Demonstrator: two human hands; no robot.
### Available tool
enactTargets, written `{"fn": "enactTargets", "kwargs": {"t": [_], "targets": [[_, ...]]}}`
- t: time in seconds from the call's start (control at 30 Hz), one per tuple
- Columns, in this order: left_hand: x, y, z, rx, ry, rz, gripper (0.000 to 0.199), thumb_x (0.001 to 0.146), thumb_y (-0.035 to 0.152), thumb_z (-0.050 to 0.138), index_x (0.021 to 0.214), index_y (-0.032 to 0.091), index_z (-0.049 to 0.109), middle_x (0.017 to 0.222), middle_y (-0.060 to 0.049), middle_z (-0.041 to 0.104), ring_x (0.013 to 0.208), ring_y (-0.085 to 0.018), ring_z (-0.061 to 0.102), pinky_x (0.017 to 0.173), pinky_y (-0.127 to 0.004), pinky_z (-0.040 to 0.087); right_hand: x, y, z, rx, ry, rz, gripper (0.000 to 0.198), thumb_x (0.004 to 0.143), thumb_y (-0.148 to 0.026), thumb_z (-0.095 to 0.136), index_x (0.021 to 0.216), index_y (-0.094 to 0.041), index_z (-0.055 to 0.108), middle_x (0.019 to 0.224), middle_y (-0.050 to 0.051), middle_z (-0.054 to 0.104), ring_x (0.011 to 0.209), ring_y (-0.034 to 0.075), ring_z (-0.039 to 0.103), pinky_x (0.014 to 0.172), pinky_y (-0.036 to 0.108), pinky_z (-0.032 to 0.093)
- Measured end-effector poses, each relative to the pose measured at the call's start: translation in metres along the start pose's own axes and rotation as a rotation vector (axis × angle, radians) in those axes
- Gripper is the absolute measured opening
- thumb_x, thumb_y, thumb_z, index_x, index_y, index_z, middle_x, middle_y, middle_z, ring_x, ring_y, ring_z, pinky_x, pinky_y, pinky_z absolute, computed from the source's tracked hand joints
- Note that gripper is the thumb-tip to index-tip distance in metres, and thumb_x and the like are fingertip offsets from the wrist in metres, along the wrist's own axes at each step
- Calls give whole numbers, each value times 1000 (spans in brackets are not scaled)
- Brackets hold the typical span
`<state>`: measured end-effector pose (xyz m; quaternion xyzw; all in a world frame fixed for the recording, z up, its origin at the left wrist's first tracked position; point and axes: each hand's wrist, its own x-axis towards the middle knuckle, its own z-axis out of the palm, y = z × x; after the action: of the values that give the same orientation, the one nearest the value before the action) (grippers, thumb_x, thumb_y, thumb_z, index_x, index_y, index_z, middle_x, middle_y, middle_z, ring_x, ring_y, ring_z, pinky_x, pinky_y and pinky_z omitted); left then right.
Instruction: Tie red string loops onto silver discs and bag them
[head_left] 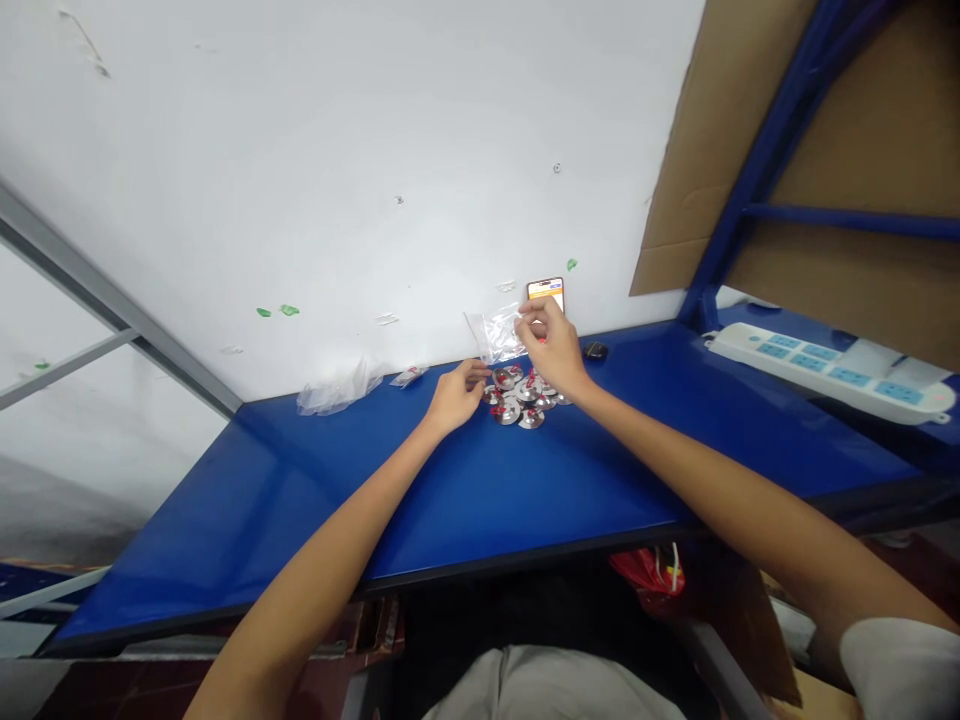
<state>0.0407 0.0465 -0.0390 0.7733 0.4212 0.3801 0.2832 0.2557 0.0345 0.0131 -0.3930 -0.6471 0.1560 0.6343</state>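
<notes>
A heap of small round metal finger cymbals (531,418) with red straps lies on the blue table. At the left edge of this heap is my left hand (455,396), its fingers loosely bent and slightly apart, the fingertips close to a cymbal (503,378); I see nothing held in them. My right hand (553,350) is raised above the heap, thumb and fingers pinched on the right side of a clear plastic bag (499,335). The bag hangs tilted near the wall, and its right end is hidden behind my fingers.
A lit phone (546,289) leans on the wall behind my right hand. A small black object (595,351) lies beside it. Clear plastic bags (341,388) and a small packet (409,376) rest along the wall at left. A white power strip (825,372) is at right.
</notes>
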Motion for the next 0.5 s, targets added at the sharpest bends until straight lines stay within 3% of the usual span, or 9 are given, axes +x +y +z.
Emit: {"fn": "enactTargets", "kwargs": {"t": [0.13,0.23,0.3,0.4,0.5], "targets": [[-8,17,-10,335,-53,112,24,95,13,62,112,19,78,114,-9,78,101,-24,74,96,-39,59,1,-3,0,6,-5,1,13,103,-34,60,114,-28,55,91,0,66,74,18,67,71,35,52],[-14,31,-17,360,-181,241,19,99,29,69,112,23,82,114,-8,75,102,-24,71,97,-39,57,1,-5,-1,-10,-1,2,14,104,-37,60,114,-29,55,92,0,66,77,19,68,72,35,54],[-17,37,-20,373,-245,308,26,97,40,77,118,24,82,118,-9,73,110,-26,68,102,-40,54,1,-6,-1,-11,2,-1,14,104,-38,60,114,-29,55,92,0,66,79,19,69,74,36,54],[-18,35,-19,429,-294,347,38,94,46,82,125,25,81,119,-10,70,115,-28,64,105,-41,51,1,-9,-2,2,4,-1,13,104,-35,60,113,-29,55,91,0,67,77,19,69,73,35,53],[-17,28,-15,441,-320,343,37,95,47,81,124,26,82,117,-9,70,112,-27,64,102,-39,51,0,-10,-2,17,9,-6,11,102,-31,61,112,-28,56,91,0,67,75,18,68,71,35,52]]}}
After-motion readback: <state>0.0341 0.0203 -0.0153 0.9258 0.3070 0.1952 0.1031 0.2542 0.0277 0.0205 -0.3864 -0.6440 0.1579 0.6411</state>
